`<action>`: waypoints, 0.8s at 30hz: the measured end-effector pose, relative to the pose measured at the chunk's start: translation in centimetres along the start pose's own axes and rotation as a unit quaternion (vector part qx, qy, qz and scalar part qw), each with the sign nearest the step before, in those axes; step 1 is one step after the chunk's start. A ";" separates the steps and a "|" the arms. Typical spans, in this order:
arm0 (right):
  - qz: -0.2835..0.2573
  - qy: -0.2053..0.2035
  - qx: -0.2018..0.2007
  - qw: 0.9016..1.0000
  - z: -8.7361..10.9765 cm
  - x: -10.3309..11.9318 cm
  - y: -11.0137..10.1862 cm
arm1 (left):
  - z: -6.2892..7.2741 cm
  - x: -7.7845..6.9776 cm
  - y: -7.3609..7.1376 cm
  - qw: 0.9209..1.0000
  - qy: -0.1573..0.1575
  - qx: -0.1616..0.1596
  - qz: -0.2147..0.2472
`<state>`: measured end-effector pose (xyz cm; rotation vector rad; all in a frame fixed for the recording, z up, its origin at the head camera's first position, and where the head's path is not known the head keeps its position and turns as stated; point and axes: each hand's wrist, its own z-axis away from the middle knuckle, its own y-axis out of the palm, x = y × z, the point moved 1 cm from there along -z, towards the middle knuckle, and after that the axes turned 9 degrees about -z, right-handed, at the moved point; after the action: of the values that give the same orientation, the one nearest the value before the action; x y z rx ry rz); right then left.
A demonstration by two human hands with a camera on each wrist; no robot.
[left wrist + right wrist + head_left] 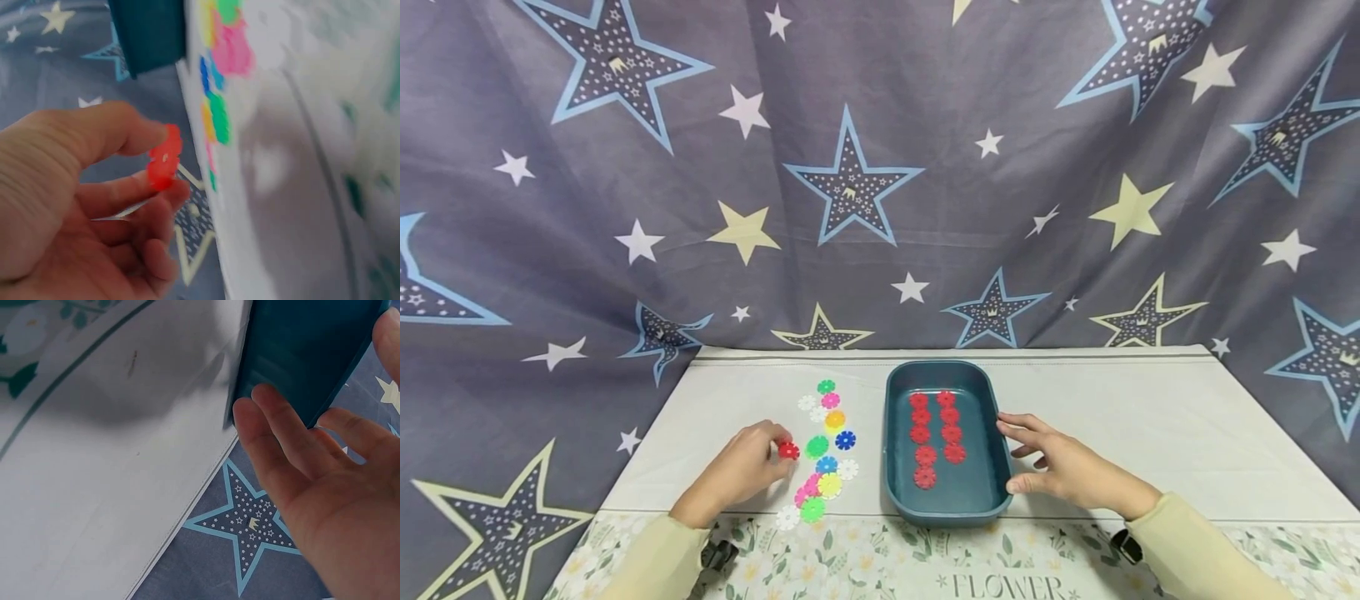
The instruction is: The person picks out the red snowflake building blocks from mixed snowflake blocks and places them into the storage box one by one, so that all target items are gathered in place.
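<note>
My left hand (741,464) pinches a red notched, flower-shaped plastic disc (788,451) between thumb and fingers. In the left wrist view the same red disc (165,157) stands on edge at the fingertips. Just to its right lies a loose line of mixed-colour discs, among them green (817,447), dark blue (846,440) and yellow (830,485) ones. Red discs (925,456) sit in two columns inside a dark teal tray (951,518). My right hand (1063,468) touches the tray's right side, its fingers extended along the outer wall (300,356).
A white mat (1150,433) covers the table, with a floral printed strip (865,558) along the near edge. Behind the table hangs a grey curtain (925,217) with stars.
</note>
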<state>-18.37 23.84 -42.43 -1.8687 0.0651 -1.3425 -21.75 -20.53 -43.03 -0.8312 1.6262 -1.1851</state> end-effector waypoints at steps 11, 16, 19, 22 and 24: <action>-0.005 -0.015 0.000 1.000 0.1 0.4 -0.1 | -1.7 -6.7 -1.2 0.974 0.185 -0.133 -0.008; -0.001 -0.017 0.000 1.000 0.2 0.4 -0.1 | -2.6 -9.5 -0.7 0.965 0.232 -0.125 -0.003; -0.002 -0.012 0.002 1.000 0.1 0.3 -0.1 | -3.1 -11.0 0.0 0.960 0.258 -0.105 0.002; -0.002 -0.009 0.001 1.000 0.1 0.1 -0.1 | -3.7 -12.3 0.8 0.956 0.280 -0.087 -0.006; -0.002 -0.012 -0.001 1.000 0.1 0.1 -0.1 | -4.2 -13.2 1.5 0.951 0.299 -0.077 -0.018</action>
<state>-18.29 23.95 -42.32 -1.8868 0.0512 -1.3233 -21.16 -6.93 -40.26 -0.6267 2.2242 -1.4398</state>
